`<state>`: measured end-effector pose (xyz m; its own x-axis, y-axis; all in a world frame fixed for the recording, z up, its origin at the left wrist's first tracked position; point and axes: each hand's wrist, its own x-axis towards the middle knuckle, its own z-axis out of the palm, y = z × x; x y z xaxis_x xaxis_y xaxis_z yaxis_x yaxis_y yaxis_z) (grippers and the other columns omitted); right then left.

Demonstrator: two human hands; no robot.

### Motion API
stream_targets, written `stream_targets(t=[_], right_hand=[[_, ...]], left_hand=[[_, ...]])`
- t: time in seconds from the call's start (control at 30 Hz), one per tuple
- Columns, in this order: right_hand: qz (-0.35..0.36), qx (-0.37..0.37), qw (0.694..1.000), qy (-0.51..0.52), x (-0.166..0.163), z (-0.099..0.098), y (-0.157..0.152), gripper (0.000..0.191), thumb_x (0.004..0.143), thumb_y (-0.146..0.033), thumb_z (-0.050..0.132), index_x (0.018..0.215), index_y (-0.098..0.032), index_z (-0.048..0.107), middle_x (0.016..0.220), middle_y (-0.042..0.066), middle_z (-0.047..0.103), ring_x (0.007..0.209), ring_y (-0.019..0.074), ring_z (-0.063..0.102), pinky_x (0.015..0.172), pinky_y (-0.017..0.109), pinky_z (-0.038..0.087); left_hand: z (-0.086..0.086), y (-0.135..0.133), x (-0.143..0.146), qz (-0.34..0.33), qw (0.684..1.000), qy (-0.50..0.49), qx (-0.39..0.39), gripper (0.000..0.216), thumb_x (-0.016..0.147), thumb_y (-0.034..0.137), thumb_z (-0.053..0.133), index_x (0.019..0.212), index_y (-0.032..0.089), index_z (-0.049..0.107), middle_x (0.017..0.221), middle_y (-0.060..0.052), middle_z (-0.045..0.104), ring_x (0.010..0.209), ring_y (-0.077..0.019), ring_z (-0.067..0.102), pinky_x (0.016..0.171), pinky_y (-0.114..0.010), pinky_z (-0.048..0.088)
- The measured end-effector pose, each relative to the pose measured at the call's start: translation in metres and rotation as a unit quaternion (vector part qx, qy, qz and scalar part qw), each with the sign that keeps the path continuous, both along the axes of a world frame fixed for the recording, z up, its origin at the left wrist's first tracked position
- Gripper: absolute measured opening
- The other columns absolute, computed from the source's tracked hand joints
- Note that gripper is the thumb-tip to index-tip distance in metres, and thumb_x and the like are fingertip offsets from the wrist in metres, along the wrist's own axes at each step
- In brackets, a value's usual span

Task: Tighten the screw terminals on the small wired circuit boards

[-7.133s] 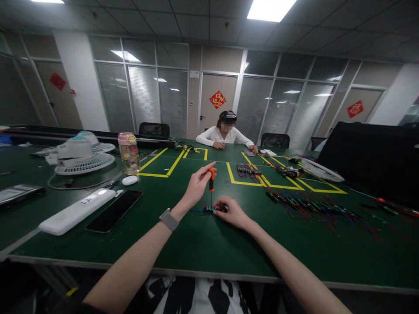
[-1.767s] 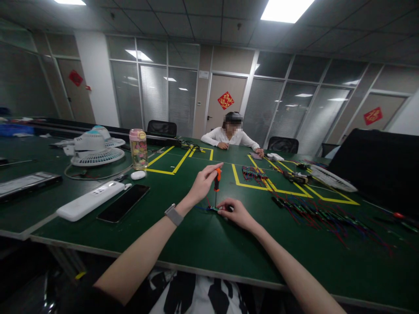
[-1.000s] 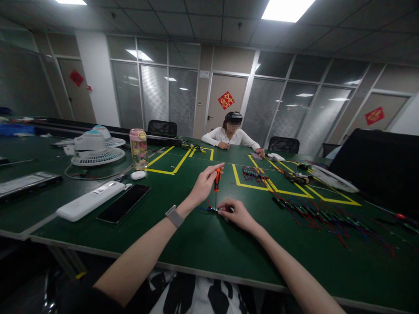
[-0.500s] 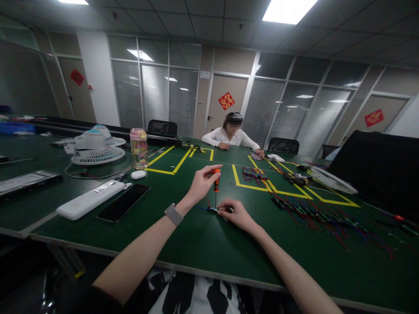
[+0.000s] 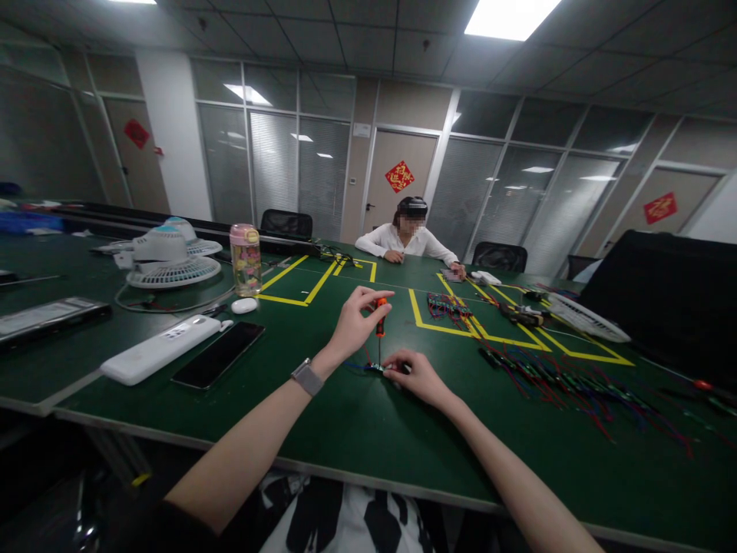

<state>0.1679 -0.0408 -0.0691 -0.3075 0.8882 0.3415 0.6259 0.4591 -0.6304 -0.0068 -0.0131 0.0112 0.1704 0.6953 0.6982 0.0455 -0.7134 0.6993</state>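
Two-handed: loosens arched left fingers (image 5: 376, 313) on the screwdriver (image 5: 381, 328), barely gripping, and keeps the circuit board (image 5: 375, 367) pinched in right fingers (image 5: 397, 358), probably between turns.

The left hand (image 5: 357, 321) holds an upright screwdriver (image 5: 381, 327) (orange-and-black handle) near its top, shaft pointing down at a small circuit board (image 5: 374, 367). The right hand (image 5: 419, 378) grips the board's right edge on the green tabletop (image 5: 345, 434). A black phone (image 5: 219, 355) lies beside a white power strip (image 5: 161, 352).
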Motion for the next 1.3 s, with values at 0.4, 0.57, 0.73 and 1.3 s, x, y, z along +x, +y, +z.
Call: stream_targets(t=[0.4,0.57,0.73,1.3], right_hand=[[0.0,0.001,1.0,-0.005,-0.0009,0.002,-0.0007,0.015,0.072,-0.024,0.065,0.084,-0.016,0.07,0.07,0.002,0.06,0.065,0.0132,0.053,0.062,0.024,0.041],[0.004,0.001,1.0,-0.005,-0.0004,0.0007,0.0,0.015,0.073,-0.024,0.065,0.085,-0.016,0.07,0.07,0.001,0.06,0.065,0.0133,0.053,0.062,0.024,0.041],[0.003,0.002,1.0,-0.002,-0.0006,0.0017,-0.0008,0.016,0.073,-0.025,0.065,0.084,-0.015,0.069,0.07,0.001,0.06,0.065,0.0131,0.053,0.062,0.024,0.042],[-0.003,0.0,1.0,-0.002,-0.0023,0.0016,-0.0015,0.015,0.073,-0.023,0.064,0.084,-0.015,0.069,0.072,0.003,0.062,0.066,0.0134,0.054,0.063,0.024,0.043]], left_hand=[[-0.0024,0.0034,0.0008,-0.023,1.0,-0.011,-0.014,0.028,0.079,0.029,0.057,0.105,0.02,0.066,0.105,-0.007,0.058,0.092,-0.0159,0.058,0.078,-0.027,0.049],[0.0005,0.0012,0.0011,-0.099,0.992,-0.047,-0.069,0.033,0.083,0.025,0.051,0.113,0.016,0.061,0.102,-0.008,0.063,0.088,-0.0156,0.062,0.081,-0.03,0.049],[0.0013,-0.0018,0.0,-0.019,1.0,0.002,-0.012,0.029,0.08,0.028,0.056,0.107,0.02,0.065,0.104,-0.007,0.058,0.092,-0.0152,0.058,0.08,-0.026,0.048],[0.0003,-0.0029,0.0031,-0.083,0.995,-0.01,-0.049,0.033,0.083,0.027,0.052,0.114,0.019,0.06,0.096,-0.006,0.06,0.087,-0.0142,0.059,0.079,-0.027,0.049]])
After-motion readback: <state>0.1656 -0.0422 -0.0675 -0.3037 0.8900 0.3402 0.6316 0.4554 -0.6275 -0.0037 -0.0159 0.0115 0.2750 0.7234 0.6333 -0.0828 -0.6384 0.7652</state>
